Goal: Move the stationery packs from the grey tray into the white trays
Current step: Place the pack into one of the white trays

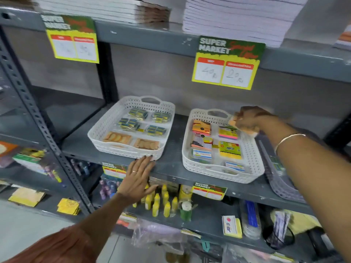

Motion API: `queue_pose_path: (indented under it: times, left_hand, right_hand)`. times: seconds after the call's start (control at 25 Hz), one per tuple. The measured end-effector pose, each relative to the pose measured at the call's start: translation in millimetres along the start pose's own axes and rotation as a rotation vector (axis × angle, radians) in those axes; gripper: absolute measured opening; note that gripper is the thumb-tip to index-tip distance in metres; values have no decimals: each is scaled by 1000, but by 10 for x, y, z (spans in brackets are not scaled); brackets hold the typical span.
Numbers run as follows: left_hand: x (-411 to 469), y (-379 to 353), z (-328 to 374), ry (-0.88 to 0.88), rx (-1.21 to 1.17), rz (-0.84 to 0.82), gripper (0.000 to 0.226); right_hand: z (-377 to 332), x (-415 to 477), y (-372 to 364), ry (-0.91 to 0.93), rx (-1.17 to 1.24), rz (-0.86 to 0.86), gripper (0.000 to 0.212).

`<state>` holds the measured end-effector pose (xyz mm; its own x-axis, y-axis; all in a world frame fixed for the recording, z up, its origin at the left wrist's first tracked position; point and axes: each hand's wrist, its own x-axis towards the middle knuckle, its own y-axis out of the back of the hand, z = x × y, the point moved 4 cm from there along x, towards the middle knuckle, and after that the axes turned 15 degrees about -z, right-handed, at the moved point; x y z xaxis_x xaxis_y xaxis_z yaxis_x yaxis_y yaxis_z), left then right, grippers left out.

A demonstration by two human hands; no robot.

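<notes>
Two white perforated trays stand on the middle grey shelf. The left white tray [102, 130] holds blue-yellow packs and two brown packs. The right white tray [252, 164] holds orange, yellow and pink stationery packs [228, 149]. My right hand [248, 119] hovers over this tray's far right corner, shut on an orange pack [232, 122]. The grey tray [279, 179] lies at the right, mostly hidden under my right forearm. My left hand [137, 177] is open, its fingertips resting on the shelf edge against the left tray's front rim.
Price signs [226, 63] hang from the shelf above, which carries stacked notebooks [239, 18]. The shelf below holds yellow bottles [161, 202], a white pack [231, 226] and bagged items. A perforated upright [38, 118] stands at the left.
</notes>
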<state>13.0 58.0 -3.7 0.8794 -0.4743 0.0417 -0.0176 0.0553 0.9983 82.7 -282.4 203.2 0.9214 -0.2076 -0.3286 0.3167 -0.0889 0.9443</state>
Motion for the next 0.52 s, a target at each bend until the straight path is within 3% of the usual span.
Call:
queue_pose_path:
  times: [0.12, 0.24, 0.36, 0.52]
  left_hand:
    - [-238, 111, -686, 264, -61, 143, 82]
    - [-401, 120, -1352, 466, -162, 103, 89]
    - [-371, 82, -1781, 517, -170, -51, 100]
    - [-210, -8, -2025, 453, -147, -124, 103]
  right_hand:
    - [-962, 39, 21, 212, 68, 48, 43]
    - [-1831, 34, -137, 414, 70, 0, 24]
    - [-2428, 75, -454, 539, 68, -60, 23]
    - [-2748, 294, -990, 560, 24, -171, 57]
